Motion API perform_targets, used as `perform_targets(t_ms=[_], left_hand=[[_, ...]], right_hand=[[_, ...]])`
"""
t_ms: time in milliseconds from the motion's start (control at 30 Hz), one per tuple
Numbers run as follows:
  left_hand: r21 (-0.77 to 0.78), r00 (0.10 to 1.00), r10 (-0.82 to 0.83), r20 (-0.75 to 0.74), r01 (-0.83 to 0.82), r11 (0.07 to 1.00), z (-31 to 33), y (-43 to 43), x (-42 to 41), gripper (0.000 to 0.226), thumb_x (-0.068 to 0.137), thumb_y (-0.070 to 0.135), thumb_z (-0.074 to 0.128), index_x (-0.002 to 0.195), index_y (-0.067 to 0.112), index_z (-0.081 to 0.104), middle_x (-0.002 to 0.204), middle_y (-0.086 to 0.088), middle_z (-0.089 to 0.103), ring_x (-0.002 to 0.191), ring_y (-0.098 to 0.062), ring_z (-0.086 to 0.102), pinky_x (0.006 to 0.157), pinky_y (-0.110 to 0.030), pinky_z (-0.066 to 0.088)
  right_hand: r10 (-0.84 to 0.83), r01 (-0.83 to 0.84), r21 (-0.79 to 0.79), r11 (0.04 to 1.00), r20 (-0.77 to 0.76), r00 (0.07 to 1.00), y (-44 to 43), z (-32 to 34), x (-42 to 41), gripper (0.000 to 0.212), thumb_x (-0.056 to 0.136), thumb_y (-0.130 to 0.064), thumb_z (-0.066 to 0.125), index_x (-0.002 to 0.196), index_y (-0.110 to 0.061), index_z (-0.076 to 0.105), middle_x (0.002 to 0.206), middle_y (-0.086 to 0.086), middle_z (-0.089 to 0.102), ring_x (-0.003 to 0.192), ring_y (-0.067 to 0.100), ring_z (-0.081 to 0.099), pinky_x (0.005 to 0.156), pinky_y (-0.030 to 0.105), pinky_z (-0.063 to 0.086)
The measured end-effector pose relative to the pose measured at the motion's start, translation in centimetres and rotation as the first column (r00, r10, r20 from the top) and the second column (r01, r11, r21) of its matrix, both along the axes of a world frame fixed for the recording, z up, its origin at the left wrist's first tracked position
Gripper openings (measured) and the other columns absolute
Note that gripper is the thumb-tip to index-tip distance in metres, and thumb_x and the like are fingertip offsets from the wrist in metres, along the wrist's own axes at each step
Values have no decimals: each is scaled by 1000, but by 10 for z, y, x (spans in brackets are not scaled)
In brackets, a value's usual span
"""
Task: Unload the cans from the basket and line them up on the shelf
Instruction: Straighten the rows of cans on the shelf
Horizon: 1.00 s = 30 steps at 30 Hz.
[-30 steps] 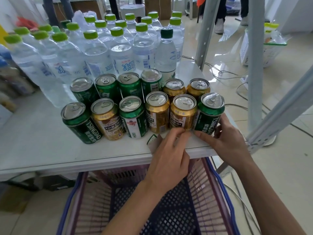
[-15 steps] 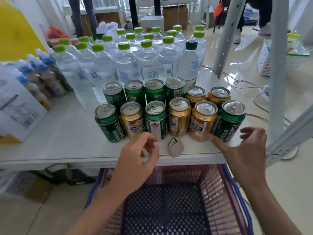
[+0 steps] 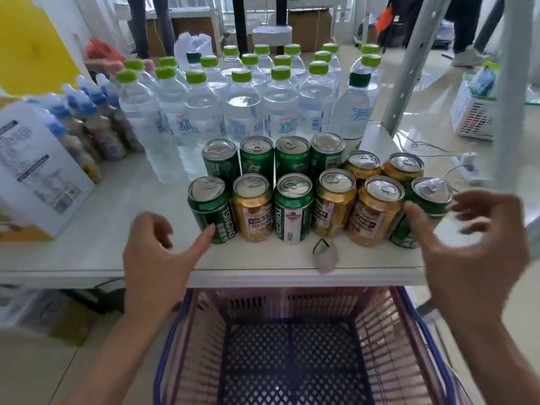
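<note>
Several green and gold cans (image 3: 292,211) stand in two rows on the white shelf (image 3: 87,252), near its front right. My left hand (image 3: 157,258) hovers open at the left end of the front row, its index finger touching the leftmost green can (image 3: 209,209). At the right end my right hand (image 3: 467,252) is open, fingers spread, with its thumb against the rightmost green can (image 3: 423,211). Below the shelf edge sits the purple mesh basket (image 3: 292,361); no cans show in it.
Rows of green-capped water bottles (image 3: 242,112) stand behind the cans. A white carton (image 3: 35,171) and blue-capped bottles (image 3: 84,124) fill the shelf's left. A torn label scrap (image 3: 324,255) lies at the front edge. Grey shelf posts (image 3: 511,112) rise on the right.
My left hand moved left from the middle of the front row to its left end. My right hand let go of the rightmost can and opened. The view widened and shifted left.
</note>
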<state>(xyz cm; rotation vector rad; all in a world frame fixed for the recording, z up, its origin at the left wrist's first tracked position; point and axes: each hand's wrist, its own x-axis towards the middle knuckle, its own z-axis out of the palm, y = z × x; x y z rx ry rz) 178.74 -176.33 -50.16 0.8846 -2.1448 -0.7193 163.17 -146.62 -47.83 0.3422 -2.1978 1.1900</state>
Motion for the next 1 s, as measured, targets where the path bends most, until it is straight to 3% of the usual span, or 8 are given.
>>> perform_targets(t_ms=[67, 133, 233, 300, 400, 567, 700, 1000], left_hand=[[-106, 999, -14, -50, 9, 994, 16, -2, -1, 60, 68, 56, 80, 94, 12, 47, 93, -6, 49, 80, -23, 48, 70, -31, 42], [-316, 981, -194, -17, 179, 932, 41, 6, -13, 57, 69, 54, 79, 96, 10, 55, 100, -4, 51, 92, -21, 50, 81, -29, 41], [-330, 852, -477, 215, 523, 786, 72, 28, -50, 64, 67, 66, 75, 107, 17, 68, 112, 6, 63, 106, -12, 56, 96, -26, 44], [-284, 779, -509, 367, 615, 736, 79, 40, -74, 78, 64, 76, 69, 122, 23, 66, 121, 10, 64, 111, -9, 58, 99, -28, 47], [-370, 784, -401, 473, 590, 717, 71, 52, -95, 81, 67, 79, 64, 122, 20, 66, 115, 6, 65, 105, -16, 63, 94, -36, 51], [-434, 827, -310, 469, 521, 735, 62, 61, -110, 69, 72, 66, 73, 120, 16, 66, 115, -1, 58, 97, -22, 64, 89, -36, 49], [-410, 830, -344, 439, 526, 745, 57, 56, -110, 65, 69, 60, 79, 117, 16, 72, 121, -2, 57, 98, -25, 66, 93, -38, 52], [-407, 828, -372, 419, 537, 739, 53, 52, -107, 66, 70, 58, 80, 120, 15, 72, 120, 0, 65, 102, -22, 67, 98, -38, 49]], right_hand=[[-66, 61, 185, 981, 19, 998, 17, 7, -12, 57, 71, -49, 82, 111, -12, 66, 114, 10, 62, 107, 32, 54, 91, 40, 42], [60, -61, 355, 933, 15, 998, 15, 19, -20, 57, 69, -53, 80, 114, -18, 72, 120, 5, 65, 117, 28, 51, 97, 45, 38], [244, -277, 487, 828, 131, 961, -13, 46, -34, 62, 68, -66, 71, 118, -29, 74, 119, -9, 68, 114, 11, 50, 100, 43, 38], [274, -340, 621, 706, 203, 940, -36, 58, -45, 70, 66, -74, 69, 123, -34, 72, 120, -9, 70, 115, 14, 53, 102, 43, 39], [295, -292, 772, 565, 141, 945, -63, 57, -52, 71, 67, -80, 67, 122, -36, 71, 112, -4, 71, 107, 18, 53, 89, 39, 38], [245, -224, 806, 547, 102, 964, -84, 47, -54, 67, 66, -78, 70, 107, -25, 72, 91, 1, 69, 96, 22, 55, 89, 41, 42], [321, -315, 739, 596, 140, 937, -81, 51, -54, 55, 65, -66, 79, 104, -26, 75, 80, -3, 64, 88, 21, 57, 80, 36, 38], [374, -465, 694, 550, 293, 880, -74, 59, -57, 54, 66, -58, 82, 112, -29, 74, 95, -1, 72, 95, 18, 56, 86, 36, 44]])
